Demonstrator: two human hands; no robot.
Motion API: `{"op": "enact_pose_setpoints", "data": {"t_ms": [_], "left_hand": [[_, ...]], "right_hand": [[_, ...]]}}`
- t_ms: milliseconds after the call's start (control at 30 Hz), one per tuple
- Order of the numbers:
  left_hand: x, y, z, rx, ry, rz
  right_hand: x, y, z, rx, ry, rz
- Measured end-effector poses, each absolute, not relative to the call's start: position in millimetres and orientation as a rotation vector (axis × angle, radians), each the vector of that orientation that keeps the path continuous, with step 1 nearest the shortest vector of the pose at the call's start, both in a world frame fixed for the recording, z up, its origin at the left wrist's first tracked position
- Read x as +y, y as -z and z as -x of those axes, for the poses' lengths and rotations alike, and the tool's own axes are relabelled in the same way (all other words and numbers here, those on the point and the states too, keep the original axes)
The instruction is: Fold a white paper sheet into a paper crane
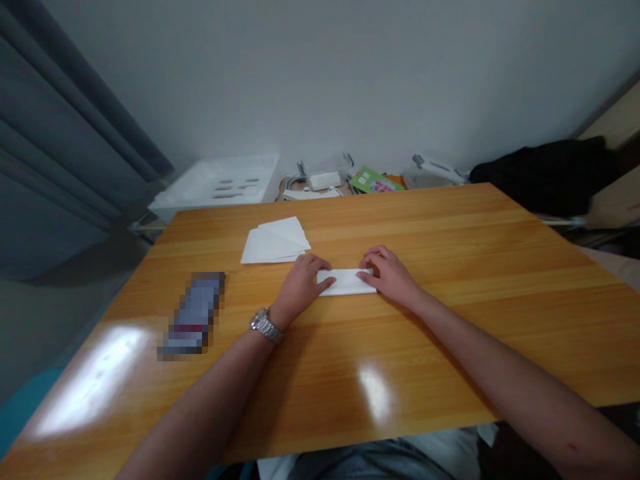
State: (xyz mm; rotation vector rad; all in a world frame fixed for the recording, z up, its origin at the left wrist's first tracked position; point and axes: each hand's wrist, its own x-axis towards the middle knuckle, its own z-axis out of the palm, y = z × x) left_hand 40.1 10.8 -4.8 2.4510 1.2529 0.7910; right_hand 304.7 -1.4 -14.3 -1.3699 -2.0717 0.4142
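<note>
Palms flat, left hand (301, 285) and right hand (391, 277) pin the folded paper strip (347, 283) between them, gripping nothing — spare sheets (275, 241) beyond the left hand lie unfolded.

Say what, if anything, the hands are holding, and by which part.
A folded white paper, lying on the table: the left hand holds its left end, the right hand its right end, fingers on top.

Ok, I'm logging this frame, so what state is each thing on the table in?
folded paper strip: folded narrow, lying flat, both ends covered
left hand: fingers down on its left end
right hand: fingers down on its right end
loose sheets: stacked askew, lying flat, untouched
wristwatch: on left wrist
</note>
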Motion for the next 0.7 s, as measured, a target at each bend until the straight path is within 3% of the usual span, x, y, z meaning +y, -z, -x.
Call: {"op": "enact_pose_setpoints", "data": {"t_ms": [700], "left_hand": [[11.3, 7.1, -40.0, 1.25, -0.79, -2.46]], "right_hand": [[-3.0, 8.1, -301.4, -2.079, -0.425, 1.396]]}}
